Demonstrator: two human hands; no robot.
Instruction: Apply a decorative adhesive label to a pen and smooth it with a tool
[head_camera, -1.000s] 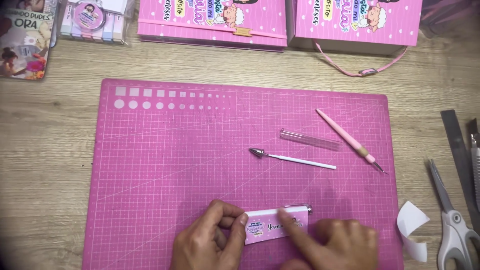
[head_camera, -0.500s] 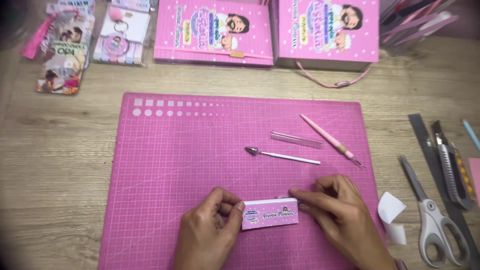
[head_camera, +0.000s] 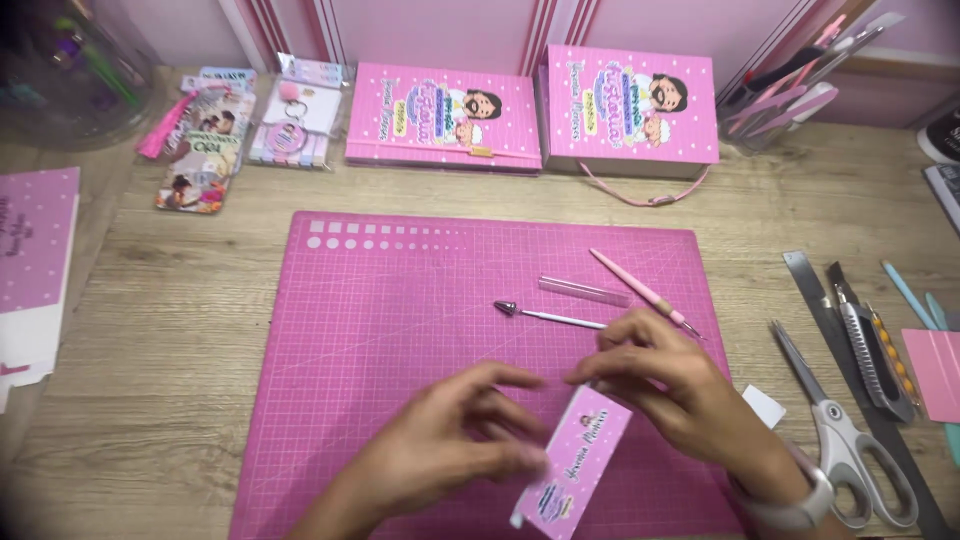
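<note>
Both my hands hold a small pink printed paper box (head_camera: 577, 459) lifted a little above the pink cutting mat (head_camera: 400, 320). My left hand (head_camera: 440, 445) pinches its lower end and my right hand (head_camera: 675, 385) grips its upper end; the box is tilted diagonally. Just beyond my right hand lie a white stylus with a metal tip (head_camera: 550, 316), a clear plastic cap (head_camera: 583, 291) and a pink craft knife (head_camera: 642, 291).
Scissors (head_camera: 850, 440), a utility knife (head_camera: 870, 340) and a metal ruler (head_camera: 815, 290) lie right of the mat. Two pink printed boxes (head_camera: 445, 115) (head_camera: 630, 105) stand at the back. Booklets and keychains (head_camera: 205, 150) sit back left. Flat pink card (head_camera: 35, 240) lies at far left.
The small box was lying flat on the mat under my fingers; now it is lifted and turned diagonally. The view has pulled back and shows more of the table.
</note>
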